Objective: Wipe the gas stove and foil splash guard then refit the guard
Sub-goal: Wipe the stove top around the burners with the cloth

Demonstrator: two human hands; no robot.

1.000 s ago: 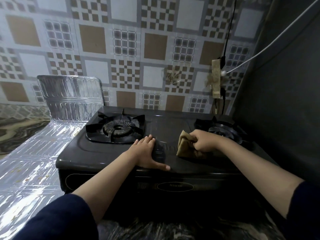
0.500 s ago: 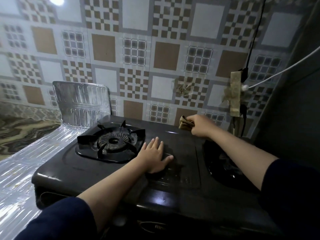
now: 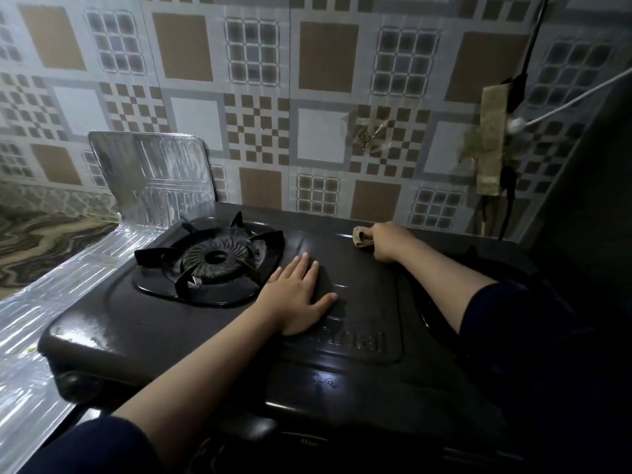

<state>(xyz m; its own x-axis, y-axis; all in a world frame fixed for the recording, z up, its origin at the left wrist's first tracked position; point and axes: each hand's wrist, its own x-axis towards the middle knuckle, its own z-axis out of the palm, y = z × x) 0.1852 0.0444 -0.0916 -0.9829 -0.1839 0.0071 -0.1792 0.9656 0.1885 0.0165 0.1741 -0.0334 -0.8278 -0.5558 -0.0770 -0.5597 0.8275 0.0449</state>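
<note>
A black two-burner gas stove (image 3: 143, 323) fills the middle of the view. Its left burner (image 3: 213, 260) is in plain sight; my right arm hides most of the right burner. My left hand (image 3: 301, 295) lies flat, fingers spread, on the stove's centre panel. Near the stove's back edge my right hand (image 3: 390, 242) is closed on a crumpled tan cloth (image 3: 360, 236), which presses on the top. The foil splash guard (image 3: 150, 176) lies unfolded to the left: one panel leans against the tiled wall, the others stretch flat along the counter.
A patterned tile wall (image 3: 318, 80) stands right behind the stove. A taped power strip (image 3: 492, 138) with a white cable and black cords hangs at the right. A dark wall closes the right side. Marbled counter (image 3: 44, 241) shows at far left.
My right hand carried the cloth from the stove's front centre to the back edge. The left hand slid a little farther onto the centre panel. The camera moved closer.
</note>
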